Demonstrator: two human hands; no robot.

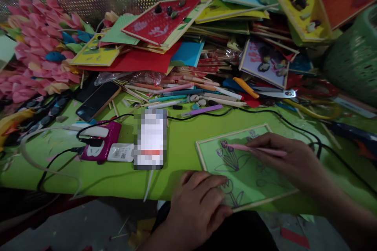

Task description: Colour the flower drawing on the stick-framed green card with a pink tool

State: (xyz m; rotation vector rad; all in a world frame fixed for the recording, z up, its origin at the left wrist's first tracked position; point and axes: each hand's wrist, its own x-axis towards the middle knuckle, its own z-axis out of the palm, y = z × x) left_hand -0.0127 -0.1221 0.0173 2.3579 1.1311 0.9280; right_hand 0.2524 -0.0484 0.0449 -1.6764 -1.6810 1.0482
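A green card (253, 194) framed with thin wooden sticks lies tilted near the table's front edge. Flowers are drawn on it in dark purple outlines. My right hand (294, 160) pinches a pink marker pen (269, 151) above the card. The pen's tip meets the tulip at the upper left, where some pink shows in the petals. Fingers bent, my left hand (198, 202) grips the card's lower left edge, with the thumb low at the frame. It covers part of that side.
Left of the card lies a lit phone (151, 137), blurred out, beside a magenta power strip (103, 141) with cables. A purple pen (204, 110), several markers, scissors (273, 92) and stacked framed cards (161, 19) fill the back. A green basket (353, 55) stands right; pink paper flowers (41, 43) lie left.
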